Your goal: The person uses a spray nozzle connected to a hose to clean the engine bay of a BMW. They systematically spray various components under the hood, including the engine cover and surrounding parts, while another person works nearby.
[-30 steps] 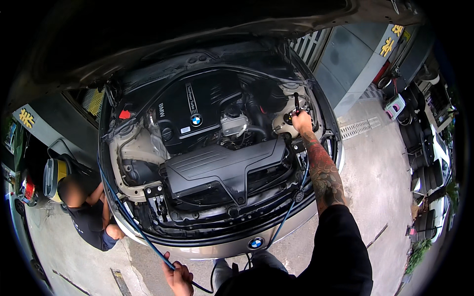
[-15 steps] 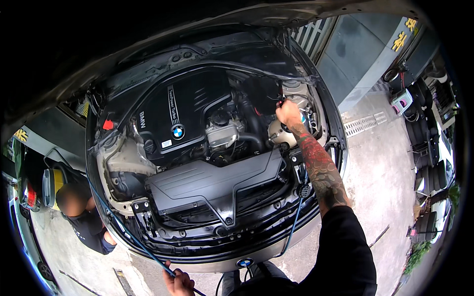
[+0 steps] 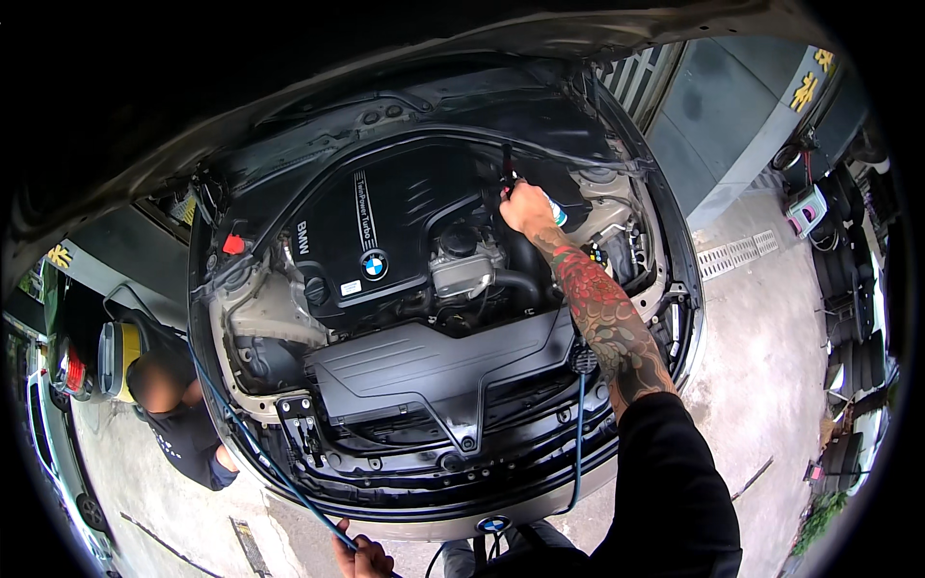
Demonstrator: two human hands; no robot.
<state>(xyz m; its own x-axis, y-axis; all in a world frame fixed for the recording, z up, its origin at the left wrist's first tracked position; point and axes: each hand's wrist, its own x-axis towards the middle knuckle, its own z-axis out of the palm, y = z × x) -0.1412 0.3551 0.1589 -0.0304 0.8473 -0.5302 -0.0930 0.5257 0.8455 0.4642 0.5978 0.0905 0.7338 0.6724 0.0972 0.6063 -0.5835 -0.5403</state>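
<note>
In the head view, my tattooed right arm stretches over an open engine bay. My right hand (image 3: pixel 528 209) is closed round what looks like a spray gun (image 3: pixel 508 166), with a black nozzle pointing away from me and a bit of red near the grip. A white and teal part (image 3: pixel 557 212) shows beside the hand; the rest is hidden under it. The black engine cover (image 3: pixel 405 207) lies just left of the nozzle. At the lower edge, my left hand (image 3: pixel 361 554) is wrapped round a thin blue hose (image 3: pixel 260 448).
Toward me lies a grey plastic intake cover (image 3: pixel 424 371). The hose also hangs over the front at right (image 3: pixel 580 443), below a round black piece (image 3: pixel 583 362). A co-worker (image 3: pixel 178 424) is by the car's left side. The raised hood (image 3: pixel 116 144) arches overhead.
My right hand has moved left with the spray gun, from the right side of the bay to beside the engine cover. The left hand still grips the hose. The view has shifted slightly.
</note>
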